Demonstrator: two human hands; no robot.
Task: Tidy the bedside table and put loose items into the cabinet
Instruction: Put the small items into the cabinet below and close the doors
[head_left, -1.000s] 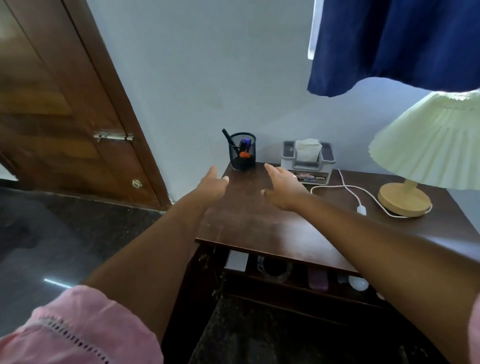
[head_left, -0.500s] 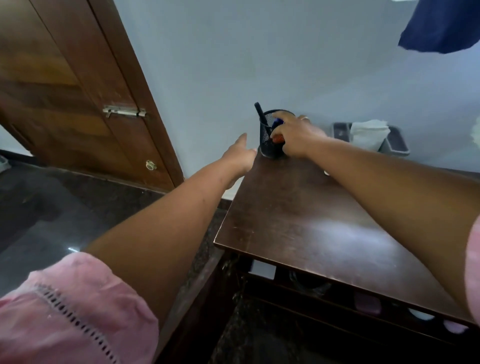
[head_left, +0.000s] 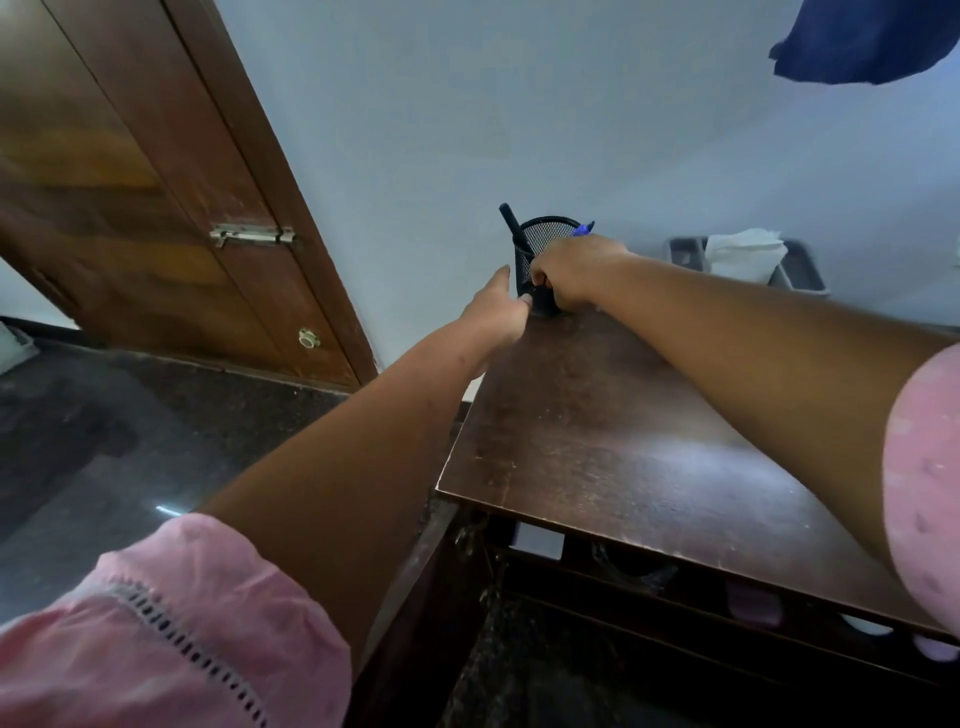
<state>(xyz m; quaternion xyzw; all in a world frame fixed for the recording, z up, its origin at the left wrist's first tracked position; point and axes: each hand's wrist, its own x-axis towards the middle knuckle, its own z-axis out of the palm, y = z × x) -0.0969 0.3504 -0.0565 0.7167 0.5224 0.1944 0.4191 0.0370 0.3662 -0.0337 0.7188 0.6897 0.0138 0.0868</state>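
A black mesh pen holder (head_left: 540, 244) stands at the far left corner of the dark wooden bedside table (head_left: 613, 441). A black pen and a blue pen stick out of it. My right hand (head_left: 571, 270) grips the holder from the right and front, fingers curled round its side. My left hand (head_left: 496, 312) reaches in beside the holder's left side with fingers straight, its thumb tip touching the base. Below the tabletop, the open cabinet shelf (head_left: 675, 587) holds several small items, dim and partly hidden.
A grey tissue box (head_left: 748, 260) with a white tissue sits against the wall at the back right. A brown wooden door (head_left: 145, 197) with a metal latch stands on the left over a dark floor. Dark blue cloth (head_left: 862, 41) hangs at the top right.
My right hand has closed lower around the pen holder's side. My left hand has come closer until it touches the holder's base. The view has shifted left and nearer.
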